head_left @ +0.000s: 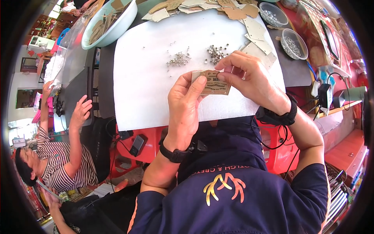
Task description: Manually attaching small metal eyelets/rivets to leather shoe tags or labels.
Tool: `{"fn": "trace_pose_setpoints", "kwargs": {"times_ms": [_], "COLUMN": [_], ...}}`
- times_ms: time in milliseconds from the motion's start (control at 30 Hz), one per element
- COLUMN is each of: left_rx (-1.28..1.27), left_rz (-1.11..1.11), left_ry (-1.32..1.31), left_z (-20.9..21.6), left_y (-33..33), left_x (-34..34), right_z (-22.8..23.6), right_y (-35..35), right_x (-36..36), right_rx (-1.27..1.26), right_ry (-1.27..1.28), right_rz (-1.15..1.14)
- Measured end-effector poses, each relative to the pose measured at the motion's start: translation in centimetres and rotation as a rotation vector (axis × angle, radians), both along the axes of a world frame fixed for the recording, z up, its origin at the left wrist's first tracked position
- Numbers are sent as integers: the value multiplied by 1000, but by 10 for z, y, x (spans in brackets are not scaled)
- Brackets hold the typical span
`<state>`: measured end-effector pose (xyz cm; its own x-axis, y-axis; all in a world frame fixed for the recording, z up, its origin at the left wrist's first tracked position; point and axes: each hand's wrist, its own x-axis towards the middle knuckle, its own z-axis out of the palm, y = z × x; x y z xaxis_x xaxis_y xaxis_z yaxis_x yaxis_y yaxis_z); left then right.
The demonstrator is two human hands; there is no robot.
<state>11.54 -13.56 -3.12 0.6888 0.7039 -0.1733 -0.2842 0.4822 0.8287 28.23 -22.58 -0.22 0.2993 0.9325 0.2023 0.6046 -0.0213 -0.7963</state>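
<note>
My left hand grips a small brown printed card by its left side, thumb on the front face. At the card's upper right corner, the thumb and index finger of my right hand are pinched together; anything tiny between them is hidden. Just beyond the card lies a loose pile of small silvery metal pieces. To its left is a second pile of finer, shiny metal pieces. Both piles rest on a white foam sheet.
Brown and grey cards spread along the sheet's far and right edges. Clear tubs of metal pieces stand at the right. A pale blue basin holds brown pieces at the far left. Another person in a striped shirt sits at the left.
</note>
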Motion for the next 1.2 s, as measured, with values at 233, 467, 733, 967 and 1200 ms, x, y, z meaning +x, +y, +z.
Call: {"fn": "trace_pose_setpoints", "kwargs": {"times_ms": [233, 467, 733, 967, 1200], "left_rx": [90, 149, 226, 98, 160], "left_rz": [59, 87, 47, 26, 15], "left_ry": [31, 16, 13, -13, -21], "left_z": [-5, -6, -2, -2, -1], "left_y": [0, -2, -6, -5, -6], "left_x": [-2, -2, -3, -3, -4], "right_z": [3, 1, 1, -2, 2], "right_y": [-1, 1, 1, -1, -3], "right_x": [2, -1, -4, -8, -10], "right_rx": [-65, -54, -87, -77, -70], "right_ry": [86, 11, 194, 218, 224], "right_rz": [50, 46, 79, 54, 71]}}
